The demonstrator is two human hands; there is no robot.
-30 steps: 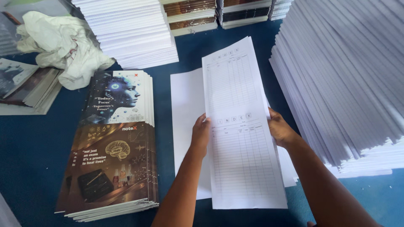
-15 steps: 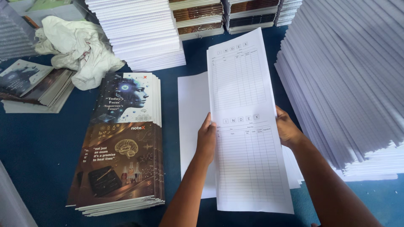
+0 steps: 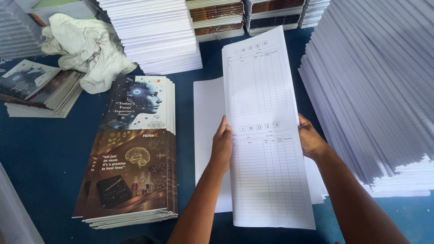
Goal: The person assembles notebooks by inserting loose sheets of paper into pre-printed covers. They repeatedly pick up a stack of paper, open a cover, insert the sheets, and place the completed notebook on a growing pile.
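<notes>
Blue table (image 3: 40, 162), paper stacks (image 3: 375, 90), printed sheet (image 3: 266, 135)

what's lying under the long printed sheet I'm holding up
Under the long printed sheet, held by the left hand and right hand, lie plain white sheets on the blue table. Their covered parts can't be seen.

Two bare forearms reaching up from the bottom edge, angled slightly toward each other. Left hand (image 3: 222, 145) upright, fingers together and pointing away, palm turned inward and pressed flat along an edge. Right hand (image 3: 310, 139) opposite at about the same height, fingers curled, gripping from the other side. Wrists straight, hands well apart.
</notes>
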